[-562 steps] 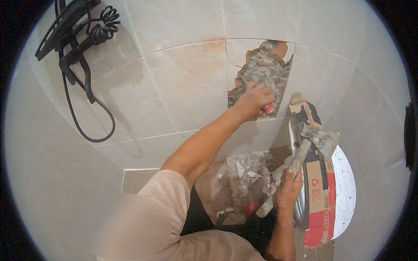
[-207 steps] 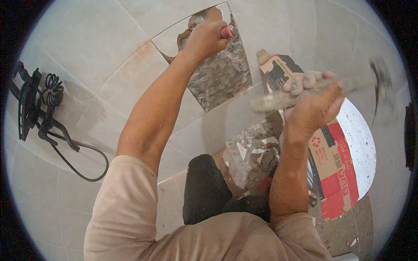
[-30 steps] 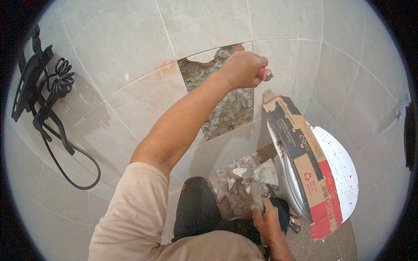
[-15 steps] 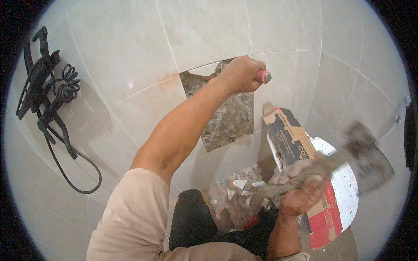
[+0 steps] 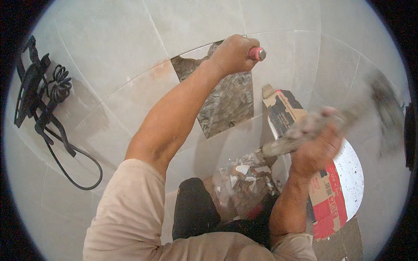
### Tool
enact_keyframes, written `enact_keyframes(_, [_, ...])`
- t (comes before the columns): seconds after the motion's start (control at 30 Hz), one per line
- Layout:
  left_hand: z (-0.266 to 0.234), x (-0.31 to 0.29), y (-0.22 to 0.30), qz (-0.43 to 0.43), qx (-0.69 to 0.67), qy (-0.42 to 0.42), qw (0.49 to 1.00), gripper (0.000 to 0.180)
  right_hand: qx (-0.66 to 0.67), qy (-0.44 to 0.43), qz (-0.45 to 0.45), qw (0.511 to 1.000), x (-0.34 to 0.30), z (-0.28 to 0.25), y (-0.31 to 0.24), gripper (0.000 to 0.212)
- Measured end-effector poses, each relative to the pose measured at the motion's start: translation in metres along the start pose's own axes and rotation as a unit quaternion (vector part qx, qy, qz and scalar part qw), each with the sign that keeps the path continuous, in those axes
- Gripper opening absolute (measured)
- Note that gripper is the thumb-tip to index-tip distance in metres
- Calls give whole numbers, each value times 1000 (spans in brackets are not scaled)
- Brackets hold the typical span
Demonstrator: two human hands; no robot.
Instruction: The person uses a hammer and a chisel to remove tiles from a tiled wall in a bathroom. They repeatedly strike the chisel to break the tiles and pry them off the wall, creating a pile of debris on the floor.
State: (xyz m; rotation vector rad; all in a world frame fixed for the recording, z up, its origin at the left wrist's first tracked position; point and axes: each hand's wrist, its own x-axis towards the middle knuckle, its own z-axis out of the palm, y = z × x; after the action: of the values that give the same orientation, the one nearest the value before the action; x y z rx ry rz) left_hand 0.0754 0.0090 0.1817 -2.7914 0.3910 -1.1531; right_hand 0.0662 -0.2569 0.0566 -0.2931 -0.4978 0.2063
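Observation:
My left hand (image 5: pixel 233 54) is wrapped round a chisel (image 5: pixel 257 54) with a pinkish-red grip; its bare metal end points right, towards me. This hand is at the upper edge of a roughly square opening (image 5: pixel 228 106) in the wall tiles, where coarse grey backing shows. The chisel's tip is hidden behind the fist. Lower right, my right hand (image 5: pixel 320 150) grips the dusty handle of a hammer (image 5: pixel 278 147). The hammer's broad grey head, far to the right, is smeared by motion. It is well apart from the chisel.
Broken tile and rubble (image 5: pixel 248 178) lie on the floor below the opening, by my dark-clothed knee (image 5: pixel 196 209). A flattened cardboard box (image 5: pixel 323 209) leans at right over a white rounded panel (image 5: pixel 353 187). A black bracket with coiled cable (image 5: pixel 39 91) is at left.
The whole view has shifted, so the wall opening sits higher. My right hand has risen with the hammer, its head swinging farther right. My left hand keeps the chisel at the opening's upper edge.

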Motion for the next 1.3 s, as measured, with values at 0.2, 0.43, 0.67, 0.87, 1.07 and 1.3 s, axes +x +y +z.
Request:
enact_keyframes(0.2, [14, 7, -7, 46, 32, 23, 998, 18, -386, -134, -265, 873, 27, -48, 69, 33])
enact_keyframes(0.43, [8, 1, -8, -14, -8, 8, 1000, 20, -125, -8, -40, 991, -3, 8, -12, 36])
enact_keyframes(0.67, [6, 8, -4, -17, 45, -17, 999, 19, -622, -109, -173, 756, 17, -8, 62, 38])
enact_keyframes(0.87, [6, 4, -9, -41, -36, 2, 999, 21, -634, -65, -225, 737, 13, -17, 30, 32])
enact_keyframes(1.07, [9, 11, -13, 12, 0, 20, 1000, 20, -712, -83, -235, 656, 28, -32, 69, 31])
enact_keyframes(1.3, [10, 2, -9, -25, -24, 8, 999, 19, -112, 69, -124, 983, 7, -2, -3, 34])
